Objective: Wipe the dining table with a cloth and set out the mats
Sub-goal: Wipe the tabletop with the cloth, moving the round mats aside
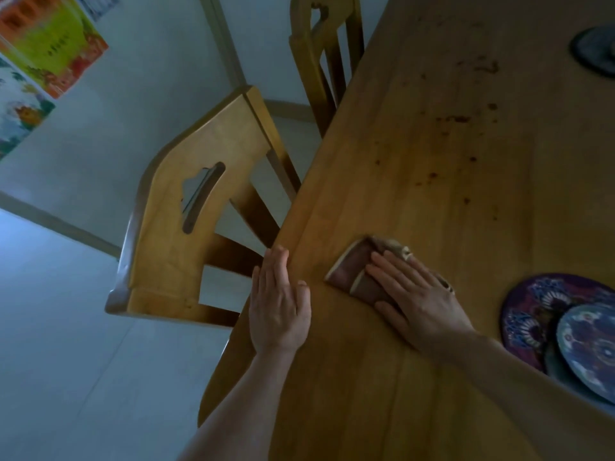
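Observation:
The wooden dining table (416, 377) fills the right half of the view, with dark reddish spots across its far part. A folded brown cloth (352, 271) with a pale border lies flat near the table's left edge. My right hand (419, 301) presses flat on the cloth, fingers spread over it. My left hand (279, 304) rests flat on the table's left edge, holding nothing. A stack of round patterned mats (539, 314), purple and blue, lies at the right, partly cut off by the frame.
Two wooden chairs stand along the table's left side, one (186, 241) close to my left hand and one (319, 54) further back. Another dark round mat (595, 51) lies at the far right. Pale floor (66, 327) lies to the left.

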The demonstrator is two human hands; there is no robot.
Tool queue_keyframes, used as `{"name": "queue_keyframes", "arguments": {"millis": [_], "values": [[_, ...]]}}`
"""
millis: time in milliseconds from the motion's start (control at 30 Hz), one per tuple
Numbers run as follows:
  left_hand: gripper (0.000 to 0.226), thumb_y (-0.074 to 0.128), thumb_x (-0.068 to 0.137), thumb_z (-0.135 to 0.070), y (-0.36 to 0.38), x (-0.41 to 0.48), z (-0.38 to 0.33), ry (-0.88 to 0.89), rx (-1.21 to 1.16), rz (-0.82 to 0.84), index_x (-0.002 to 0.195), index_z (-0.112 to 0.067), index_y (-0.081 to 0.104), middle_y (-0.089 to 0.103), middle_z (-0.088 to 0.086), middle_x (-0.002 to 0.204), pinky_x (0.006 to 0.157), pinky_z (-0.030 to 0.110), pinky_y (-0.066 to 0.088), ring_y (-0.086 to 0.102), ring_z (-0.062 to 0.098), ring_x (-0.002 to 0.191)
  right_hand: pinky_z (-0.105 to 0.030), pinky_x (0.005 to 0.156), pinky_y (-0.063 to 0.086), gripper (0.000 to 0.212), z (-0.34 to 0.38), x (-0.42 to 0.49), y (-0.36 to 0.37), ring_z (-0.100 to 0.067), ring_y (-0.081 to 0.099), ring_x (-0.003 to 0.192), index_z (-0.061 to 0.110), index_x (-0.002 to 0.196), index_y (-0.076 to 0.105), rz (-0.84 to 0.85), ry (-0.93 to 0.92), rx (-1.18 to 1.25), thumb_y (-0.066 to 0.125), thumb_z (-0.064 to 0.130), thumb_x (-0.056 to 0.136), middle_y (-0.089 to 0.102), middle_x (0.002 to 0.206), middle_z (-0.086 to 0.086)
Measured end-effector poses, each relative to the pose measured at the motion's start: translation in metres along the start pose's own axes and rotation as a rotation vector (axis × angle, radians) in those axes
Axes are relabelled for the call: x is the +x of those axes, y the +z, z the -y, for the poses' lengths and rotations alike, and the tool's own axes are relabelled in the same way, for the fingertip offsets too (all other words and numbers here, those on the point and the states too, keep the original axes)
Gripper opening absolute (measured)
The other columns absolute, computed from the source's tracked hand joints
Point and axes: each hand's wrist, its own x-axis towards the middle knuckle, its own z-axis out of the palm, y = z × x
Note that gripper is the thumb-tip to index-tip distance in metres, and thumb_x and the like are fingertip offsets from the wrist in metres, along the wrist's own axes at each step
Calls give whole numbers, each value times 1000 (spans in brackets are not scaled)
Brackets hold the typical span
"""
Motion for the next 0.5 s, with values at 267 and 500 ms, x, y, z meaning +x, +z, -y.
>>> {"name": "queue_keyframes", "arguments": {"millis": [267, 500], "values": [[64, 26, 89, -38, 1, 5, 1, 33, 65, 24, 148, -16, 34, 26, 2, 160, 123, 41, 11, 15, 16, 149, -39, 122, -3, 61, -4, 70, -5, -17, 5, 150, 20, 154, 22, -185, 390, -1, 19, 50, 101, 15, 162, -2], [63, 22, 90, -39, 1, 4, 5, 51, 19, 23, 147, -16, 37, 27, 3, 159, 123, 41, 11, 16, 16, 149, -38, 122, -4, 59, 60, 87, 9, -17, 5, 150, 21, 154, 21, -160, 309, 23, 24, 48, 101, 17, 162, -1]]}}
